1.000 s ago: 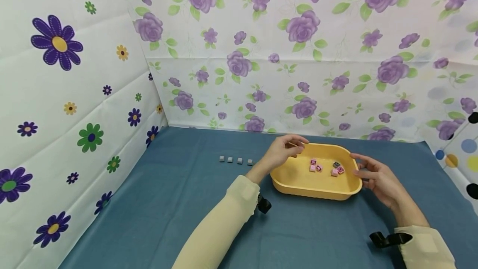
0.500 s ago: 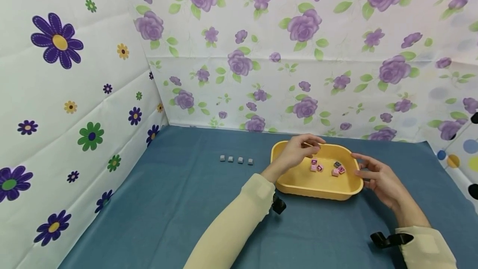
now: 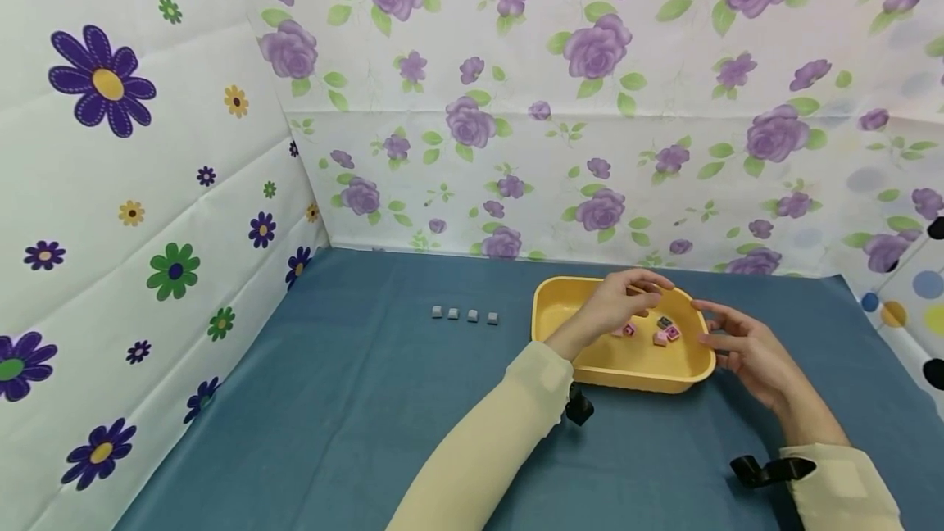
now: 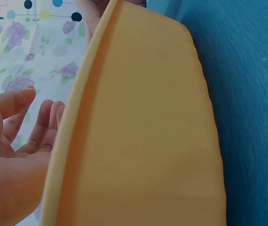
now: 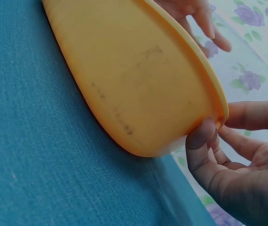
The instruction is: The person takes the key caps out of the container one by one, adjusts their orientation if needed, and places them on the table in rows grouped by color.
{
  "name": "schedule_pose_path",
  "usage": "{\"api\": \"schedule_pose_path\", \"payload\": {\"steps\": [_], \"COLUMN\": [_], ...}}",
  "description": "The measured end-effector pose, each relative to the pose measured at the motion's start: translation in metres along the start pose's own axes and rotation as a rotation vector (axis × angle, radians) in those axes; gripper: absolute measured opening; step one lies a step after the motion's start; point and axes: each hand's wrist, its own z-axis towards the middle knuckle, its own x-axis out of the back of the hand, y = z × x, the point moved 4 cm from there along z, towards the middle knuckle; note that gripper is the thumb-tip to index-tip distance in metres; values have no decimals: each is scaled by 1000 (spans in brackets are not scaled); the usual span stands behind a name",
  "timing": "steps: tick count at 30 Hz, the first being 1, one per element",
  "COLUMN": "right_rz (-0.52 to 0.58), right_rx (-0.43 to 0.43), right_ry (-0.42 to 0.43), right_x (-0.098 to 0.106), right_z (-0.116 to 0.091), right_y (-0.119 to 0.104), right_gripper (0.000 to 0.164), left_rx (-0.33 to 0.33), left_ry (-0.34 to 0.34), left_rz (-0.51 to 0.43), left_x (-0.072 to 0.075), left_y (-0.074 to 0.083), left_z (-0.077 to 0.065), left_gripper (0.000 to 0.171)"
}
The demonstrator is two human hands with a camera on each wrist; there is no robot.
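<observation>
A yellow plastic tray (image 3: 627, 378) sits on the blue cloth at the right. Over its inside hovers my left hand (image 3: 619, 301), fingers loosely bent and nothing between them. In the left wrist view that hand (image 4: 16, 155) shows above the tray's rim, thumb and fingers apart. My right hand (image 3: 748, 355) holds the tray's right end. The right wrist view shows its thumb (image 5: 201, 141) against the outer wall and its index finger (image 5: 249, 114) at the rim. Small pink cubes (image 3: 660, 339) and a dark-topped cube (image 3: 664, 323) lie inside; my left hand partly covers the others.
Several small whitish cubes (image 3: 473, 315) form a row on the blue cloth (image 3: 354, 400), left of the tray. Flower-printed sheets (image 3: 457, 179) stand behind and at the left side. Black camera mounts (image 3: 767, 472) sit on both wrists.
My left hand has moved right across the tray, from its left end to above the pink cubes, some of which it now covers. My right hand stays on the tray's right end.
</observation>
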Motion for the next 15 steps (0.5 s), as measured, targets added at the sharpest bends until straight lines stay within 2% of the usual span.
{"api": "schedule_pose_path", "payload": {"steps": [7,15], "right_rz": [8,11], "right_rx": [-2,0], "right_ry": [-5,-1], "right_x": [2,2], "right_z": [2,0], "right_y": [1,0], "right_gripper": [63,61], "left_rx": [45,63], "left_ry": [8,19], "left_rz": [4,13], "left_x": [-5,-8], "left_y": [-3,-8], "left_z": [2,4], "left_gripper": [24,24]}}
